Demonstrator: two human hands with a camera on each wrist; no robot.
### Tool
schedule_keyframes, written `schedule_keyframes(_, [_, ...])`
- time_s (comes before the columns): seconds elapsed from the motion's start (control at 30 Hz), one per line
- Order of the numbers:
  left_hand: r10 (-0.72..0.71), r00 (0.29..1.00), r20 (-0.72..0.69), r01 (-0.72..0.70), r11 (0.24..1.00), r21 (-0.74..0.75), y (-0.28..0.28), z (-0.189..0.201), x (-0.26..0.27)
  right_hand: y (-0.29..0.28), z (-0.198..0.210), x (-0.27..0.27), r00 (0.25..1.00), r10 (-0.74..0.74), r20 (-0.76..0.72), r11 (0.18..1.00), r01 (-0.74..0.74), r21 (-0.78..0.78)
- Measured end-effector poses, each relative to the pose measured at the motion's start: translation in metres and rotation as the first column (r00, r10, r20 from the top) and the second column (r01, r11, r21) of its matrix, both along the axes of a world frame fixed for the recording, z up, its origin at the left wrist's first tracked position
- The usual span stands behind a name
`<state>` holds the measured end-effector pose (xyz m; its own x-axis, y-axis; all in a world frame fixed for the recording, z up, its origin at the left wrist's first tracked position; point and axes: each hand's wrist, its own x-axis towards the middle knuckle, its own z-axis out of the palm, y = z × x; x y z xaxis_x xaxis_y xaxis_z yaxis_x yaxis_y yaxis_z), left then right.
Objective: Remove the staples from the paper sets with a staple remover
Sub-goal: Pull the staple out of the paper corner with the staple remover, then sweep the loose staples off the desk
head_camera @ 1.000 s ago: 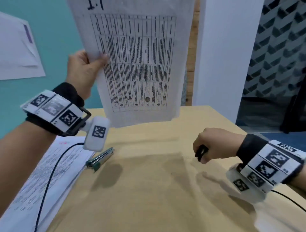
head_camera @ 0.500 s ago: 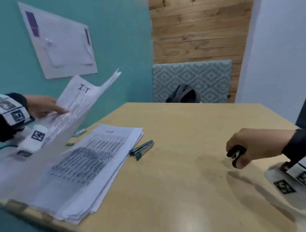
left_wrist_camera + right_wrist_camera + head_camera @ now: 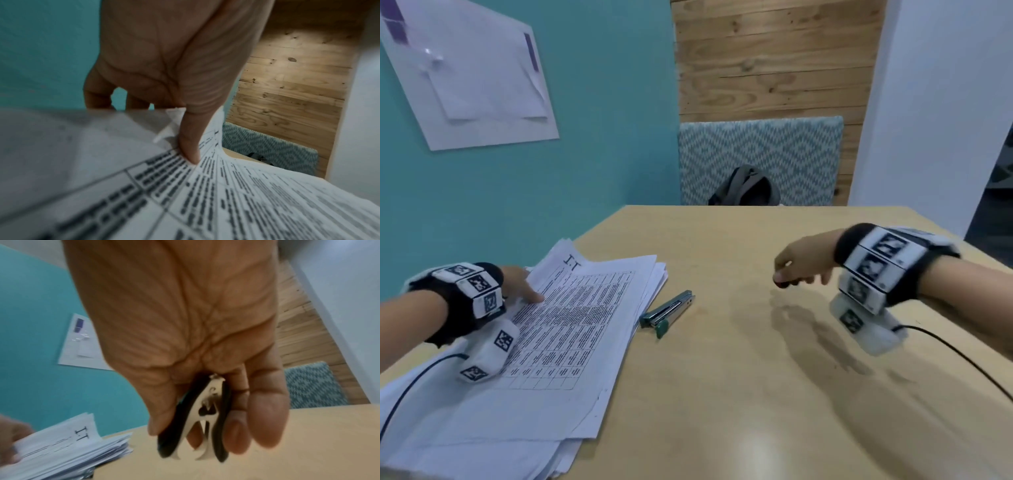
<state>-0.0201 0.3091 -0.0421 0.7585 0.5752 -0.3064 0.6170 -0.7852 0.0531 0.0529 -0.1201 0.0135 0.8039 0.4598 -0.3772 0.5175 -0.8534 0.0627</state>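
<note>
The landmark here is the stack (image 3: 571, 329) of printed paper sets lying on the table (image 3: 756, 394) toward its left edge, below the teal wall. The left hand (image 3: 517, 284) is at the stack's far left corner. In the left wrist view its thumb (image 3: 190, 146) lies on the printed face of the top set (image 3: 246, 203) and the other fingers pass behind the lifted edge, so it pinches that set's corner. The sheet marked "1.1" is on top.

The right hand (image 3: 796, 263) hovers over the bare table well to the right of the stack. Its fingers and thumb are curled round the remover (image 3: 197, 420), black grips in the palm and metal claws pointing down, slightly parted. A green stapler (image 3: 667, 313) lies just beside the stack's right edge, between the stack and the right hand.

By the look of it, this is the changeover step: one set is being laid on or taken from the stack, and no staple is under the claws. Whether the top set carries a staple cannot be told; the corner is too blurred. The next move probably calls for the left hand to flatten and pin the stapled corner, and for the right hand to bring the remover across, past the stapler, sliding the claws under the staple before squeezing. Pulling without the paper held down could tear it.
</note>
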Motion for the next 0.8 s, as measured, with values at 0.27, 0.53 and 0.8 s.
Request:
schedule_keyframes(0.27, [-0.065,0.998,0.013,0.065,0.994,-0.084,0.001,0.001,0.001,0.063,-0.018,0.030,0.998,0.059,-0.005,0.990,-0.059,-0.128])
schedule_keyframes(0.53, [-0.008,0.999,0.050,0.009,1.000,-0.025,-0.003,0.007,-0.002,0.071,-0.035,0.043,0.999,0.018,0.031,0.992,-0.014,-0.125])
schedule_keyframes(0.8, [-0.408,0.913,0.016,0.403,0.906,0.125,-0.111,0.054,-0.022,0.054,-0.004,0.019,0.994,-0.007,0.110,1.000,0.008,-0.006])
